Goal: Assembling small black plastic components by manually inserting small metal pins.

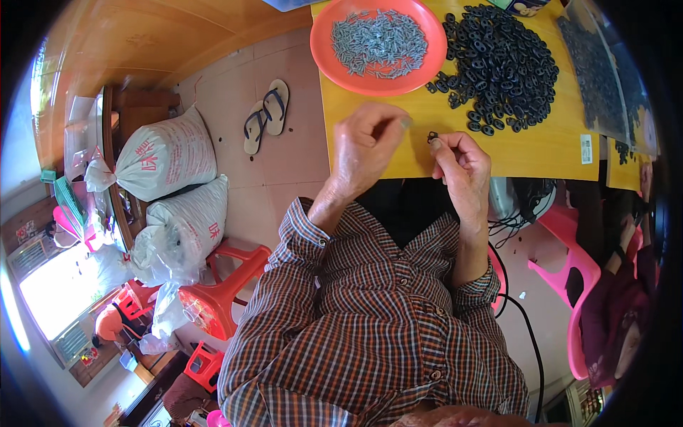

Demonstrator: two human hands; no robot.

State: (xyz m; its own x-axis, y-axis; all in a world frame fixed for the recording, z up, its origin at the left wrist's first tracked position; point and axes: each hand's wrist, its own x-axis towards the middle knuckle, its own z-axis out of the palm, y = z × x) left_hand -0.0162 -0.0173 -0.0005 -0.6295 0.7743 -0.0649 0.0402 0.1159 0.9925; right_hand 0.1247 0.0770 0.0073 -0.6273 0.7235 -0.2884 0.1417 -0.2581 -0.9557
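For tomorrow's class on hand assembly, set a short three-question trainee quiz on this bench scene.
1. True or false: the plate holds grey pins.
2. Which hand pinches a black ring: A left, B right?
3. The heap of rings lies to the plate's ____ .

Key: 1 true. 2 B: the right hand holds it at its fingertips; the left hand holds something small, too small to tell. 3 right.

At nine o'clock from my seat, two bulging white sacks (171, 160) with red markings lie stacked on the floor. On my desk (541, 153), a small white label (585, 149) sits at three o'clock, with clear plastic bags (605, 78) of dark pieces at two o'clock.
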